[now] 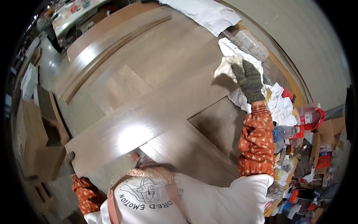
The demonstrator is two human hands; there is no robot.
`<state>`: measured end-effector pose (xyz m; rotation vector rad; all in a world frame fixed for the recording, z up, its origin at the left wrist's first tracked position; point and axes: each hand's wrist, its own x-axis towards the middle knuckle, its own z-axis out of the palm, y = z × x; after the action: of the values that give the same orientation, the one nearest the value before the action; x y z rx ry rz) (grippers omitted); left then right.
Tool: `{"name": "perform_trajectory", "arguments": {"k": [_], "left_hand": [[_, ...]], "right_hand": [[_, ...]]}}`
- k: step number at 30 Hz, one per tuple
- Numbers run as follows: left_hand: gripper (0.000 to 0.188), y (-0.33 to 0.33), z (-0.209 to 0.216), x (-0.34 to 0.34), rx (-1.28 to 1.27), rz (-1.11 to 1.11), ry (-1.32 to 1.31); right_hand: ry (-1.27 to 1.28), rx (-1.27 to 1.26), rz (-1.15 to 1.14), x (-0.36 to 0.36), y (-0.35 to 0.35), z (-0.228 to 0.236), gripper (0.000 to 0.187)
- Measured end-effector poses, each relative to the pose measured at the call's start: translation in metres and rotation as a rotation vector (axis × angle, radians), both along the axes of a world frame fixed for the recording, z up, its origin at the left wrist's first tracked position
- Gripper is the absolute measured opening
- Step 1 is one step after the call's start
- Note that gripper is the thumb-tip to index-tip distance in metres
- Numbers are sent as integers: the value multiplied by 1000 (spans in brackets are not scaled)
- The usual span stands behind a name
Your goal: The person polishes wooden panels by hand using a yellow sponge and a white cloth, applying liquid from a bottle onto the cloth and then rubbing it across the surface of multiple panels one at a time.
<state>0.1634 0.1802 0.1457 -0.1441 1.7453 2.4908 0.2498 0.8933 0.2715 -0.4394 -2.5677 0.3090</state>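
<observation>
A long grey-brown wood-look board (164,106) lies slantwise before me over other panels, glare shining on its near part. My right hand (249,80), in a dark green knit glove, is closed on a crumpled off-white rag (227,68) at the board's far right end. At the opposite end, my left hand (69,161), also gloved, grips the board's corner; its fingers are partly hidden. Orange patterned sleeves cover both forearms. Beneath the long board, a brown panel (201,147) runs toward my body.
White cloths (281,106) and a clear plastic bottle (286,133) crowd the right side. A thin wooden strip (108,54) lies on the far panels. Boxy wooden pieces (35,138) stand on the floor at left. Assorted clutter (298,198) fills the lower right.
</observation>
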Motion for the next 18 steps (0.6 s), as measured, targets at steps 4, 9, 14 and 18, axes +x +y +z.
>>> {"name": "perform_trajectory", "arguments": {"k": [4, 9, 14, 18], "left_hand": [[62, 54, 20, -6, 63, -26, 59], [78, 86, 47, -14, 126, -33, 161], [83, 82, 78, -31, 146, -37, 177], [82, 87, 79, -41, 184, -64, 172]], "right_hand": [[-90, 16, 199, 11, 7, -77, 51], [-79, 224, 494, 6, -62, -97, 38], [-46, 111, 992, -13, -187, -74, 49], [-54, 196, 1137, -20, -243, -57, 52]]}}
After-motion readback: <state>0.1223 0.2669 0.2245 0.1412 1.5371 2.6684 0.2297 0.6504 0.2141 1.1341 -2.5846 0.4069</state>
